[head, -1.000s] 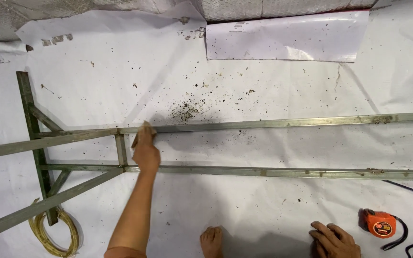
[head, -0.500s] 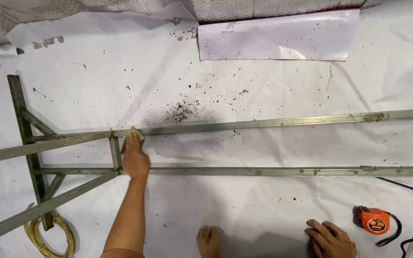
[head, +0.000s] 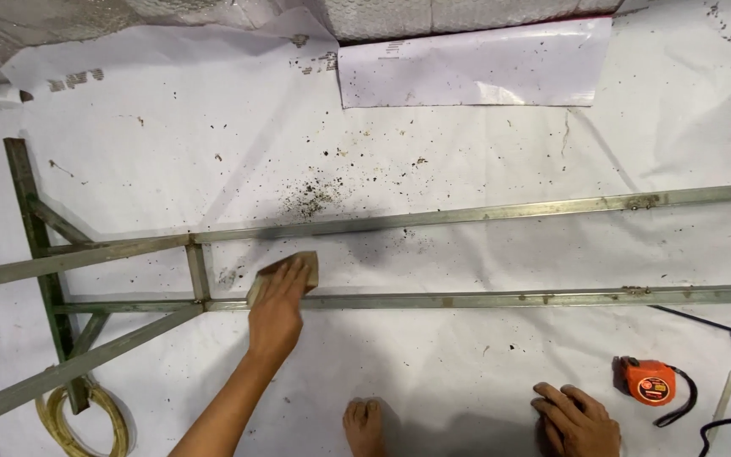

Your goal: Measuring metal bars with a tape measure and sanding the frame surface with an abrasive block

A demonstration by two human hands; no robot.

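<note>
1 left hand (head: 279,298) presses a pad (head: 284,272) flat on the frame (head: 484,299).

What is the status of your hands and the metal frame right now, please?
Left hand pressing pad at lower rail. Right hand flat on sheet, near tape measure. Frame unobstructed.

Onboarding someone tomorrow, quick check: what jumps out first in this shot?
The long metal frame of thin bars, running across the white sheet from the left edge to the right. At centre-left the left hand presses a small tan pad onto the lower bar. At bottom right, the right hand rests on the sheet beside an orange tape measure.
</note>
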